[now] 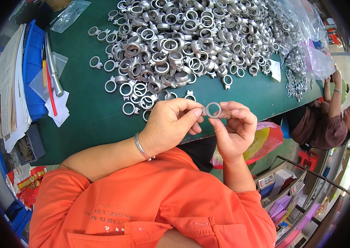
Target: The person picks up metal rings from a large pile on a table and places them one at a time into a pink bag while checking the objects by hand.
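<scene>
Nearest is the person's orange shirt (154, 198), with a bare forearm reaching forward on each side. A metal bracelet (138, 144) circles the left wrist. Beyond it, at the near edge of the green table (80, 136), the two hands meet around one grey metal ring (213, 103). The left hand (169, 122) pinches it between thumb and index finger at its left side, the other fingers curled beneath. The right hand (237, 130) pinches it from the right, thumb at the near rim and fingertips at the right side, palm turned partly up. The ring thus sits between both sets of fingertips, its opening facing the person. To the right of the right hand, below table level, hangs a pink and yellow plastic bag (268, 140). Just past the hands, loose rings lie on the table, thickening into a large heap of similar rings (171, 45) farther off. Left of the heap stands a blue tray (36, 82), a tapered metal rod (52, 66) and red pen (51, 93) beside it. At the far right, smaller rings (297, 84) lie near another person (324, 128).
</scene>
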The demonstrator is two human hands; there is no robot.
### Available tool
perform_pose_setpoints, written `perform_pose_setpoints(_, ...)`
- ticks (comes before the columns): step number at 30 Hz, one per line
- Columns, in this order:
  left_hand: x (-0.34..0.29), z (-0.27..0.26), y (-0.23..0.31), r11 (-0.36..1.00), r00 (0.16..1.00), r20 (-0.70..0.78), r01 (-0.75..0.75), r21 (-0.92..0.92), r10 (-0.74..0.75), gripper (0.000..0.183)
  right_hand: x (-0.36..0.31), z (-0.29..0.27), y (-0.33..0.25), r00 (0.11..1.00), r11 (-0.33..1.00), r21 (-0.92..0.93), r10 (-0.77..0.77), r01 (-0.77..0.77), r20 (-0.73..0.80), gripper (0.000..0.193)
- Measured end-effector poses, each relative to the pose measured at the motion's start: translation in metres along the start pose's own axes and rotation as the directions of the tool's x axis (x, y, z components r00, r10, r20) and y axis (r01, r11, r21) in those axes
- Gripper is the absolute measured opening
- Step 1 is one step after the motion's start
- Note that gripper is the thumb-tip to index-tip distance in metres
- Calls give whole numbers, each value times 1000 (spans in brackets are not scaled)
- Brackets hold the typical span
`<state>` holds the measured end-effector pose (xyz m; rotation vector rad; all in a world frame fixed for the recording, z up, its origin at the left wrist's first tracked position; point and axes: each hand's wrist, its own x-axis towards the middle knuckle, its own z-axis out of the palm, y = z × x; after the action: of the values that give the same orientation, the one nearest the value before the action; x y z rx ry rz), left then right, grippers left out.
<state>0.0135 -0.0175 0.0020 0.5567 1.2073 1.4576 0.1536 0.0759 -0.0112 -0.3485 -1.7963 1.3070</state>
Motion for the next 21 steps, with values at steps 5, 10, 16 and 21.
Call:
perform_pose_setpoints(5, 1, 0, -1, 999, 999, 40, 20, -31, -19, 23, -3, 2, -1, 998, 1000, 14, 18, -18, -56, 41)
perform_pose_setpoints(10, 4, -4, -2, 945, 975, 137, 204, -254, -174, 27, 14, 1, -12, 970, 943, -266, -150, 199, 191, 22)
perform_pose_setpoints(16, 4, 1, 4, 966, 978, 127, 188, -180, -167, 22, 42, -31, 30, 998, 557, -830, 28, 31, 56, 13)
perform_pose_setpoints(21, 5, -1, 2, 956, 981, 133, 169, -239, -140, 14, 24, -23, 21, 935, 893, -294, 356, -342, -7, 11)
